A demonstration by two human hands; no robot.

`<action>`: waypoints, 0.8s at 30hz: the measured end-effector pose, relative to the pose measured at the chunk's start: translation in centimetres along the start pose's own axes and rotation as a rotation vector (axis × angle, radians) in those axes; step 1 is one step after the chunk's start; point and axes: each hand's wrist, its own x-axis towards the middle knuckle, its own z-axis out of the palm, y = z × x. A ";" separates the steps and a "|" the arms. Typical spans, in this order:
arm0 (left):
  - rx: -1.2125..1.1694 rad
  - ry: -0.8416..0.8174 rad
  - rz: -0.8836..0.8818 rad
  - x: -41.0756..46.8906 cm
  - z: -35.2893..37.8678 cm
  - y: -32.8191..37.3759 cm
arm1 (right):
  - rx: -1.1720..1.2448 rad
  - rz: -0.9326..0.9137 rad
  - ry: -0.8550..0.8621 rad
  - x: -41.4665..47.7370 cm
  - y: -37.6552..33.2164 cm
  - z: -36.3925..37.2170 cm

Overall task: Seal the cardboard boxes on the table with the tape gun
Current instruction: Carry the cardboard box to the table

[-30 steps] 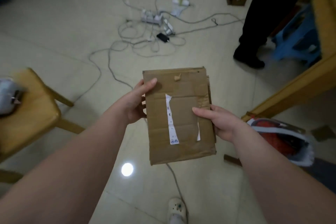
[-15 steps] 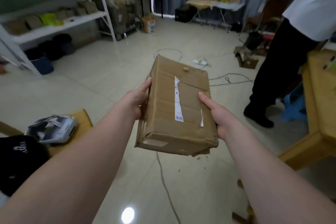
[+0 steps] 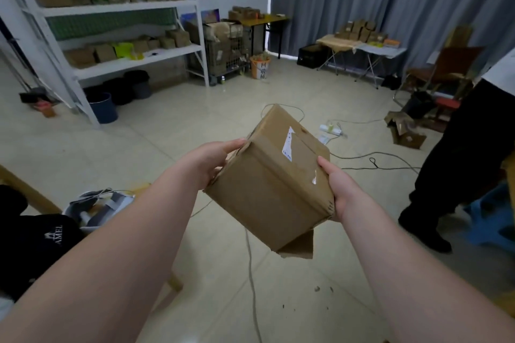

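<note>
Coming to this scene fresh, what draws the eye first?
A cardboard box held tilted in mid-air at centre, the left hand gripping its left edge and the right hand its right side, with a loose flap hanging from its lower corner. Behind on the left stand white shelves of small boxes; a person in dark trousers stands at the right edge.

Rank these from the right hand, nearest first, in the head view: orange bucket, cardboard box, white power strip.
1. cardboard box, held by the right hand.
2. white power strip, on the floor beyond.
3. orange bucket, far back by the shelving.
</note>
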 end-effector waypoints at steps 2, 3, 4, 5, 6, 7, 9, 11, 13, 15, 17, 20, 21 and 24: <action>0.026 -0.018 -0.001 1.5 -1.0 0.8 | 0.024 -0.006 0.008 1.4 -0.9 1.0; 0.021 -0.026 0.009 2.5 -1.5 1.2 | 0.042 -0.013 0.011 2.2 -1.4 1.6; 0.015 -0.035 0.021 3.3 -1.9 1.8 | 0.063 -0.018 0.023 3.1 -2.0 2.3; 0.006 -0.033 0.023 4.2 -2.3 2.4 | 0.091 -0.018 0.038 4.0 -2.5 3.1; 0.003 -0.028 0.023 5.3 -2.8 3.0 | 0.121 -0.016 0.057 5.2 -3.2 3.9; 0.002 -0.030 0.025 6.6 -3.3 3.7 | 0.150 -0.015 0.070 6.3 -3.9 4.9; -0.030 -0.057 0.017 9.2 -4.4 5.2 | 0.190 -0.019 0.088 9.0 -5.4 7.0; -0.090 -0.061 0.007 12.0 -5.6 7.1 | 0.213 -0.024 0.092 11.7 -7.1 9.6; -0.118 -0.044 0.004 14.4 -6.9 9.0 | 0.222 -0.033 0.085 14.6 -8.9 12.6; -0.129 -0.004 0.014 16.6 -8.5 10.9 | 0.213 -0.047 0.071 17.2 -10.8 15.6; -0.140 0.029 0.029 19.0 -10.3 12.8 | 0.216 -0.070 0.046 19.7 -12.5 18.6; -0.138 0.035 0.057 22.0 -12.6 15.1 | 0.225 -0.098 0.003 23.0 -14.7 22.1; -0.144 0.037 0.062 23.0 -13.1 15.7 | 0.225 -0.107 -0.005 24.0 -15.3 23.0; -0.167 0.051 0.074 26.1 -14.3 17.3 | 0.206 -0.129 -0.024 26.7 -17.0 24.9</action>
